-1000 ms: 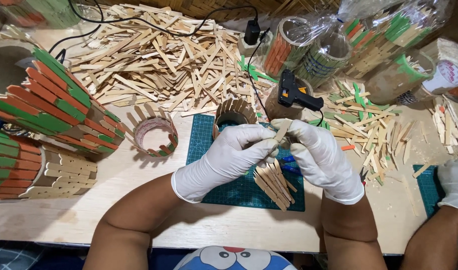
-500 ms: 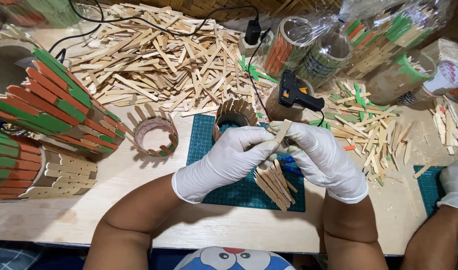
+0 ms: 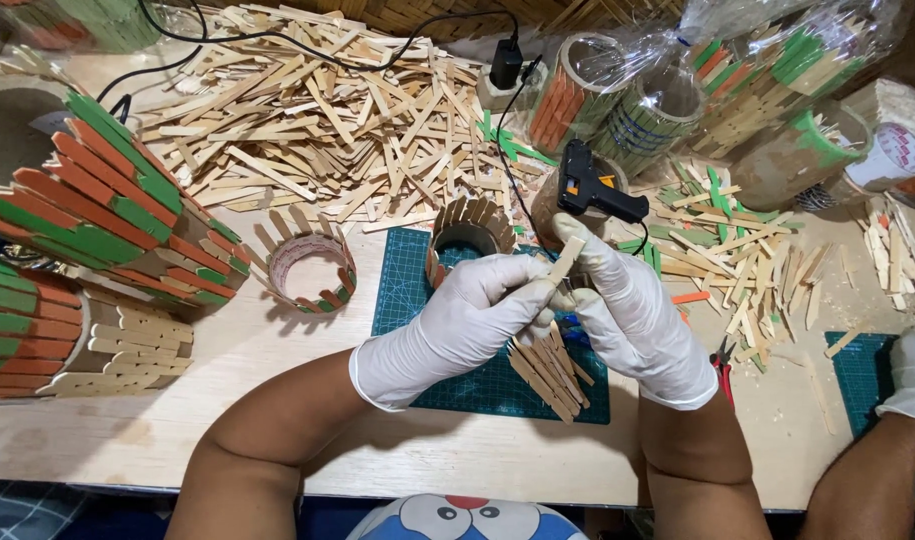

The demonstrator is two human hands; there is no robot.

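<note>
With my left hand [image 3: 464, 318] and right hand [image 3: 625, 300] pinched together on one plain wooden stick [image 3: 565, 260] above the green cutting mat [image 3: 407, 290], I judge I'm readying it, and next it needs placing squarely on the stick-clad tube [image 3: 469, 233] just beyond.

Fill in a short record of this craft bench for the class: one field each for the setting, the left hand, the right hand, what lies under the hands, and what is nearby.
Setting: wooden table seen from above
Left hand: white glove, pinching a plain wooden stick
Right hand: white glove, gripping the same stick
Under the hands: green cutting mat with a small bundle of sticks
Nearby: black glue gun, stick-clad tube, large heap of loose sticks
Other person: a gloved hand at the right edge
</note>
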